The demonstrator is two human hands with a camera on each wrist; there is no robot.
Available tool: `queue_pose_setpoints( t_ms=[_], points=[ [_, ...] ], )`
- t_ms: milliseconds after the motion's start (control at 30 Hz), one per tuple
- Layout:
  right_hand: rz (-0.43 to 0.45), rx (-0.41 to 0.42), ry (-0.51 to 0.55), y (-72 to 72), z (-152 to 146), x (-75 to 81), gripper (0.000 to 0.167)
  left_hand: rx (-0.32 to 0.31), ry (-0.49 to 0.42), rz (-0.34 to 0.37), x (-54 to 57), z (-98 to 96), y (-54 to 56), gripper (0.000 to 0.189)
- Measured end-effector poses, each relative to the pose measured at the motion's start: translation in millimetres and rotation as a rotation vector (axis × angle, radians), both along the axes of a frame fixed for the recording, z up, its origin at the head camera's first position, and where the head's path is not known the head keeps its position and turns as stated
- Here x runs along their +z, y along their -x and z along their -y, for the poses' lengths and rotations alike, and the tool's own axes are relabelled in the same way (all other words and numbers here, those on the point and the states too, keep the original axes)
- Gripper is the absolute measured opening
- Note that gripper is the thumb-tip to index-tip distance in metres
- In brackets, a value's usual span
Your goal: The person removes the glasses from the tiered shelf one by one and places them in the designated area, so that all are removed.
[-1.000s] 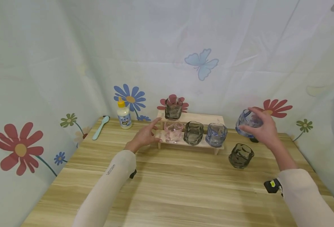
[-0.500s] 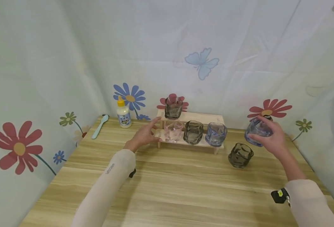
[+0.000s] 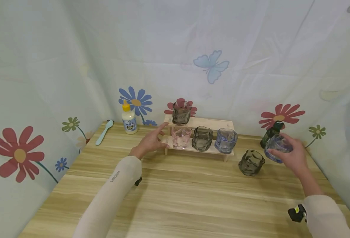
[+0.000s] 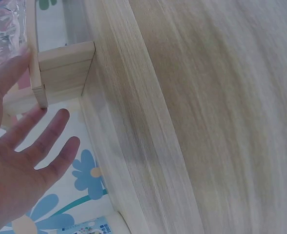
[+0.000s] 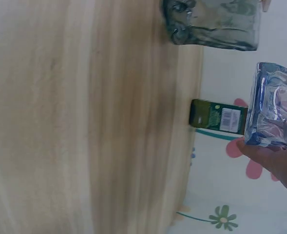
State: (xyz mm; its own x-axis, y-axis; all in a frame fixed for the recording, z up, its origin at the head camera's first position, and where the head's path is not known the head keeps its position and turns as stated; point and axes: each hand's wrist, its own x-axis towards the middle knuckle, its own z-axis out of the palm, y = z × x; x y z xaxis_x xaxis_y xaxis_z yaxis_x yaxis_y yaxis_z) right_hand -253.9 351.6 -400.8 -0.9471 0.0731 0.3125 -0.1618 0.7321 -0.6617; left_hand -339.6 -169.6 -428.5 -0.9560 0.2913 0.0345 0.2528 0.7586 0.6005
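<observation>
In the head view my right hand (image 3: 295, 155) grips a clear blue glass (image 3: 277, 148) from its right side, thumb at the near side. The right wrist view shows this blue glass (image 5: 277, 107) held up off the table. My left hand (image 3: 149, 140) touches the left end of a two-step wooden rack (image 3: 210, 124), fingers relaxed and spread. In the left wrist view, fingertips (image 4: 41, 112) meet the rack's end. A pink glass (image 3: 181, 137), a grey glass (image 3: 202, 138) and another blue glass (image 3: 226, 141) stand on the lower step. A grey glass (image 3: 181, 113) stands on the upper step.
Another grey glass (image 3: 251, 162) stands on the table, left of the held one. A dark green bottle (image 3: 270, 134) is right behind the held glass. At the back left are a glue bottle (image 3: 129, 122) with a yellow cap and a mint spoon (image 3: 104, 133). Floral curtain (image 3: 151, 49) surrounds the table.
My right hand has carried the blue glass to the right, down and nearer, and the green bottle behind it has come into sight. My left hand has stayed at the rack's end.
</observation>
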Motion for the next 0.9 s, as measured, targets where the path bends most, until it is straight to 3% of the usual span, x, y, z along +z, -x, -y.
queue_pose_setpoints(
  t_ms=[433, 900],
  points=[
    [0.129, 0.028, -0.033, -7.1, -14, -28.7, 0.084, -0.008, 0.003, -0.015, -3.4, -0.7, 1.2, 0.102],
    [0.151, 0.037, -0.09, -8.5, -16, -46.1, 0.078, -0.008, 0.001, -0.009, -1.3, 2.0, 0.6, 0.102]
  ],
)
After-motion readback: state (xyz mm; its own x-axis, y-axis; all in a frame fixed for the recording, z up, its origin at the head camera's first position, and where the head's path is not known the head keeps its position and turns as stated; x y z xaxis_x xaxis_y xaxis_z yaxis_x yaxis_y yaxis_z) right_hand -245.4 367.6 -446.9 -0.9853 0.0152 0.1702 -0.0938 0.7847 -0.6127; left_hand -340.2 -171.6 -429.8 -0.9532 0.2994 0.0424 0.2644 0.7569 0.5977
